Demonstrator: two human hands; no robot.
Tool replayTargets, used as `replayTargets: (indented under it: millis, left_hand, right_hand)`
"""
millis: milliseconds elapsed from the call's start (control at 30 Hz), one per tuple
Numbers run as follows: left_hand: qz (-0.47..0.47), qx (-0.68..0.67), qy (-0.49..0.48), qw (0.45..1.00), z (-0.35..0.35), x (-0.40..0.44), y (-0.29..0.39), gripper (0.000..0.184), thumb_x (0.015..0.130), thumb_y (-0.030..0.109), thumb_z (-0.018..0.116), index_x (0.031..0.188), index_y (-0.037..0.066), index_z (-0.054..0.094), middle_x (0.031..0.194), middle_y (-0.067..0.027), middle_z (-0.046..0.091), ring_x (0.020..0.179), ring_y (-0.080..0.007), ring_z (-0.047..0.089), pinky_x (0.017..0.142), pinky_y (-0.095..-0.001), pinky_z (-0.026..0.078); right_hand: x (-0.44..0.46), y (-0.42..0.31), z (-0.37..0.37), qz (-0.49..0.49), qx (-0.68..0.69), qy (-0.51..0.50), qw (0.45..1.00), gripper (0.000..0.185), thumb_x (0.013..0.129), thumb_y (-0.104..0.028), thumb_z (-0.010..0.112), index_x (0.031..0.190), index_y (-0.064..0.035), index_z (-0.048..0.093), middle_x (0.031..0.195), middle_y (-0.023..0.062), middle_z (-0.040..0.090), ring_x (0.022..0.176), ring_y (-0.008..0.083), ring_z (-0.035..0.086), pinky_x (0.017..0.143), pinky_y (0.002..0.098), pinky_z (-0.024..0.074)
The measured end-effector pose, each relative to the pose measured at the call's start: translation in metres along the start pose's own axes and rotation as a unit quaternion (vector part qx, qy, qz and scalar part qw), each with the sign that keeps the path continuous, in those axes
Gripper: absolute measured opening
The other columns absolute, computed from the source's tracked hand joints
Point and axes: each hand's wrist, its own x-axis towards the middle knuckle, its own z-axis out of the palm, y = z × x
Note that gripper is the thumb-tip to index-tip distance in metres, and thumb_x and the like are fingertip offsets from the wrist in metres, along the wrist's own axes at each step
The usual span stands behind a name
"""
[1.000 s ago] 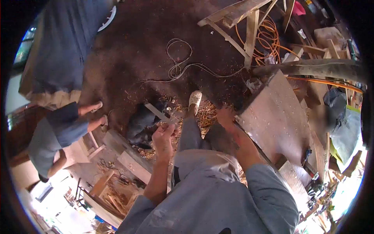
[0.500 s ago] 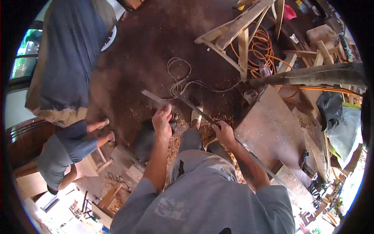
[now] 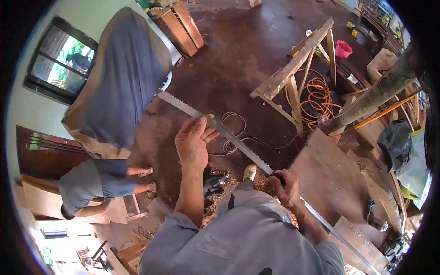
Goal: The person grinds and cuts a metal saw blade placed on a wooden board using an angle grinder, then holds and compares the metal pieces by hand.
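Note:
A long, thin metal saw blade (image 3: 250,153) with teeth along one edge runs slantwise in front of me. My left hand (image 3: 192,144) pinches it between thumb and fingers, short of its far upper-left end. Further down the strip, my right hand (image 3: 286,188) is closed around it, with something dark showing at the fingers that I cannot make out. Past the right hand, the blade continues beside my right forearm toward the lower right of the head view.
A board-topped bench (image 3: 330,169) stands close on my right. Ahead are a wooden trestle (image 3: 298,59), a coiled orange hose (image 3: 316,98) and a thin looped cord (image 3: 233,119) on the floor. Another person (image 3: 82,185) bends over at left, near a covered bulky object (image 3: 121,73).
The view has tilted up. Both hands have come up with the blade, and my left hand, earlier beside the strip, now grips it. The blade's toothed face now shows clearly.

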Motion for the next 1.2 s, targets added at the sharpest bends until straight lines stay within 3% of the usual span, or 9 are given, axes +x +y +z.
replayTargets:
  millis: [67,267,367,600,867,1200]
  left_hand:
    - [0.0,0.029,-0.033,0.999,0.004,-0.009,0.009,0.011,0.095,0.011,0.067,0.105,0.008,0.069,0.107,-0.0159,0.073,0.085,-0.0291,0.074,0.075,-0.0428,0.061]
    - [0.027,0.039,-0.05,0.998,0.013,-0.026,0.027,0.011,0.095,0.01,0.066,0.106,0.007,0.068,0.102,-0.0157,0.074,0.086,-0.0328,0.075,0.077,-0.0446,0.063]
    - [0.032,0.012,-0.049,0.998,0.016,-0.026,0.029,0.01,0.094,0.007,0.068,0.102,0.0,0.068,0.099,-0.0184,0.074,0.081,-0.0293,0.075,0.072,-0.0446,0.064]
    - [0.053,0.049,-0.059,0.996,0.015,-0.027,0.028,0.009,0.095,0.009,0.065,0.103,0.004,0.067,0.099,-0.0164,0.074,0.084,-0.0319,0.075,0.077,-0.0469,0.064]
    - [0.053,0.015,-0.036,0.998,0.021,-0.025,0.032,0.01,0.094,0.008,0.068,0.098,-0.001,0.068,0.094,-0.0175,0.073,0.079,-0.0294,0.075,0.072,-0.0462,0.064]
    - [0.07,0.02,-0.049,0.996,0.02,-0.024,0.028,0.01,0.096,0.008,0.066,0.1,-0.001,0.067,0.093,-0.0169,0.073,0.079,-0.0297,0.075,0.071,-0.0452,0.064]
  right_hand:
    - [-0.004,-0.013,-0.005,-0.035,-0.015,0.009,0.999,0.019,0.095,-0.017,0.067,0.102,0.0009,0.066,0.079,0.0162,0.067,0.068,0.0244,0.068,0.062,0.0353,0.0515]
    - [-0.006,-0.004,-0.001,-0.087,-0.048,0.033,0.995,0.016,0.094,-0.015,0.068,0.099,0.0008,0.067,0.078,0.0161,0.067,0.068,0.0272,0.067,0.062,0.0361,0.0517]
    - [-0.005,-0.005,-0.001,-0.063,-0.05,0.027,0.996,0.015,0.093,-0.013,0.069,0.098,0.0009,0.068,0.08,0.0167,0.067,0.07,0.0284,0.067,0.063,0.0363,0.0517]
    - [-0.006,-0.005,0.0,-0.044,-0.034,0.03,0.998,0.015,0.093,-0.014,0.07,0.098,0.0006,0.069,0.083,0.0174,0.067,0.073,0.0295,0.067,0.065,0.0367,0.0521]
    - [-0.002,-0.003,0.0,-0.076,-0.07,0.036,0.994,0.016,0.091,-0.013,0.072,0.098,0.0008,0.069,0.083,0.0171,0.067,0.075,0.0296,0.069,0.066,0.0368,0.0527]
    - [-0.004,-0.009,-0.001,-0.045,-0.043,0.037,0.997,0.014,0.091,-0.011,0.07,0.098,0.0012,0.069,0.083,0.0173,0.067,0.074,0.0292,0.069,0.064,0.0354,0.0519]
